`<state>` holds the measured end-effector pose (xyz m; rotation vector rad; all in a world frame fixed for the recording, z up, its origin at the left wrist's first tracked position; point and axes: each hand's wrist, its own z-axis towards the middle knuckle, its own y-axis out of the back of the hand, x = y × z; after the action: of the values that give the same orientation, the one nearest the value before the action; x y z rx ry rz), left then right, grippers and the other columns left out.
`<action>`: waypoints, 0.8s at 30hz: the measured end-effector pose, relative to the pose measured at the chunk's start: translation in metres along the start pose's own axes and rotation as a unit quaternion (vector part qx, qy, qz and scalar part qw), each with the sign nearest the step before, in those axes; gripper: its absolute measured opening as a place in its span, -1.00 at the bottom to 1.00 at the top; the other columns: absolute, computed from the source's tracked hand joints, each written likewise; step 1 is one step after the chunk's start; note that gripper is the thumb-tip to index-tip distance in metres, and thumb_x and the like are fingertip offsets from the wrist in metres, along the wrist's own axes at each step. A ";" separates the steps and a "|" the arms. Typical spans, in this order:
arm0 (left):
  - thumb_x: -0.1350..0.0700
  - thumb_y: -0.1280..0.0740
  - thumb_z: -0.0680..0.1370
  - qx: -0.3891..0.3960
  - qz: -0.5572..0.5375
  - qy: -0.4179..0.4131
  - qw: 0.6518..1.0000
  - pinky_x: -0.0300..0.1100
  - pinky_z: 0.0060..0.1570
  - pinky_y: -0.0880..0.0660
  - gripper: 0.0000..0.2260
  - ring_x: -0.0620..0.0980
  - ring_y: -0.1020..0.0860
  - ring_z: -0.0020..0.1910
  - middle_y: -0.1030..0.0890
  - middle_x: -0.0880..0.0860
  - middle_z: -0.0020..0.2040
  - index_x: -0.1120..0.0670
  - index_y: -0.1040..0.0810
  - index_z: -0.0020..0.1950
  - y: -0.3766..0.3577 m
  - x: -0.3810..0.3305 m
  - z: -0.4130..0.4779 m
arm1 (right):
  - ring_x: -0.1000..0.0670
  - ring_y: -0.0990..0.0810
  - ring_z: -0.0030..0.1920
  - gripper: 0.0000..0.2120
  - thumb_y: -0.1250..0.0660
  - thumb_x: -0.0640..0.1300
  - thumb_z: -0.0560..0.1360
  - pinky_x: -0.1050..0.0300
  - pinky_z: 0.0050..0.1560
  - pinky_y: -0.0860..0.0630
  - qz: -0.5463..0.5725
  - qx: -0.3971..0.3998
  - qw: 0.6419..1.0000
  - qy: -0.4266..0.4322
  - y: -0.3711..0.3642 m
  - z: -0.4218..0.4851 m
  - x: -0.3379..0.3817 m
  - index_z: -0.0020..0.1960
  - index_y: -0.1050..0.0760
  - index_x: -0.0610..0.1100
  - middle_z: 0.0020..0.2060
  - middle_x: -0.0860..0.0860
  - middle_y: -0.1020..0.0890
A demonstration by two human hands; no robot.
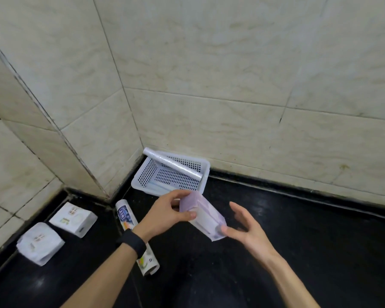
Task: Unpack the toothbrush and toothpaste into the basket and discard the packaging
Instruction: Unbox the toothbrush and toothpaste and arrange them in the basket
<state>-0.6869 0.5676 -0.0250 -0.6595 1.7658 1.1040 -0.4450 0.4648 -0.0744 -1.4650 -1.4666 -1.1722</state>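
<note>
A purple and white carton (203, 216) is held in the air above the black counter, just in front of the basket. My left hand (167, 210) grips its upper end between thumb and fingers. My right hand (245, 227) touches the carton's lower end with its fingertips, the fingers spread. The white perforated basket (140, 174) sits in the corner against the tiled wall. A silvery white roll (172, 163) lies slanted across the basket's top, and a blue and white flat item lies along its near inside edge.
A printed tube-like roll (129, 221) lies on the black counter (298, 230) under my left wrist. Two white packets (72, 220) (39, 243) rest at the left. Tiled walls close the back and left.
</note>
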 end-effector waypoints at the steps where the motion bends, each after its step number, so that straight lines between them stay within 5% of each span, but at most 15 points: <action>1: 0.00 -0.59 0.35 0.021 -0.001 0.004 1.000 -0.20 0.16 -0.53 -0.50 -0.18 -0.56 0.16 -0.58 -0.18 0.20 -0.19 -0.54 0.25 0.003 -0.004 0.002 | 0.24 -0.36 0.38 -0.11 -0.65 0.12 0.22 0.08 0.44 -0.33 -0.028 0.029 0.999 0.007 0.000 0.003 0.004 0.47 -0.33 0.25 0.38 0.29 -0.42; 4: 0.01 -0.56 0.39 0.053 -0.057 0.002 0.997 -0.13 0.21 -0.53 -0.52 -0.14 -0.58 0.18 -0.60 -0.12 0.23 -0.11 -0.56 0.29 0.009 -0.021 0.009 | 0.22 -0.56 0.23 -0.19 -0.65 0.03 0.25 0.08 0.29 -0.54 -0.085 0.081 0.993 0.026 -0.003 0.013 0.017 0.42 -0.39 0.26 0.28 0.24 -0.56; 8: 0.05 -0.49 0.48 -0.080 -0.101 0.010 0.992 -0.28 0.06 -0.51 -0.49 -0.12 -0.55 0.16 -0.53 -0.06 0.23 -0.05 -0.41 0.38 0.001 -0.042 0.019 | 0.16 -0.63 0.07 -0.43 -0.62 0.13 0.26 0.04 0.14 -0.62 -0.109 -0.012 0.991 0.074 -0.015 0.022 0.036 0.21 -0.50 0.22 0.09 0.19 -0.65; 13: -0.09 -0.57 0.37 -0.101 -0.142 0.024 0.984 -0.03 0.11 -0.60 -0.46 -0.13 -0.62 0.08 -0.65 -0.05 0.12 0.00 -0.49 0.27 -0.026 -0.051 0.030 | 0.17 -0.62 0.02 -0.44 -0.57 0.16 0.27 0.14 0.02 -0.61 -0.108 -0.066 0.987 0.101 -0.032 0.026 0.050 0.19 -0.42 0.21 0.06 0.21 -0.63; 17: -0.06 -0.53 0.39 -0.152 -0.013 -0.001 0.988 -0.07 0.02 -0.59 -0.56 -0.17 -0.60 0.00 -0.63 -0.12 0.04 -0.04 -0.47 0.20 -0.019 -0.053 0.030 | 0.19 -0.57 0.19 -0.42 -0.53 0.18 0.33 0.17 0.21 -0.53 -0.104 -0.007 0.990 0.099 -0.027 0.027 0.050 0.30 -0.41 0.26 0.22 0.28 -0.56; 21: -0.06 -0.45 0.35 -0.074 0.239 -0.116 0.961 -0.10 0.09 -0.54 -0.46 -0.20 -0.53 0.10 -0.58 -0.20 0.13 -0.17 -0.44 0.32 -0.003 -0.050 0.025 | 0.21 -0.58 0.22 -0.48 -0.46 0.30 0.35 0.18 0.26 -0.49 -0.037 -0.044 0.991 0.122 -0.008 0.026 0.072 0.27 -0.45 0.27 0.25 0.22 -0.57; 24: -0.04 -0.43 0.32 -0.042 0.308 -0.143 0.940 -0.11 0.19 -0.48 -0.35 -0.18 -0.45 0.21 -0.48 -0.19 0.26 -0.18 -0.36 0.41 -0.001 -0.055 0.024 | 0.17 -0.65 0.14 -0.47 -0.52 0.26 0.28 0.17 0.17 -0.55 -0.036 -0.024 0.990 0.132 -0.001 0.023 0.089 0.21 -0.51 0.20 0.16 0.20 -0.63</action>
<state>-0.6522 0.5867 0.0195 0.0364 1.7116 1.6084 -0.4501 0.5150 0.0028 -1.2407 -1.3263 -1.3962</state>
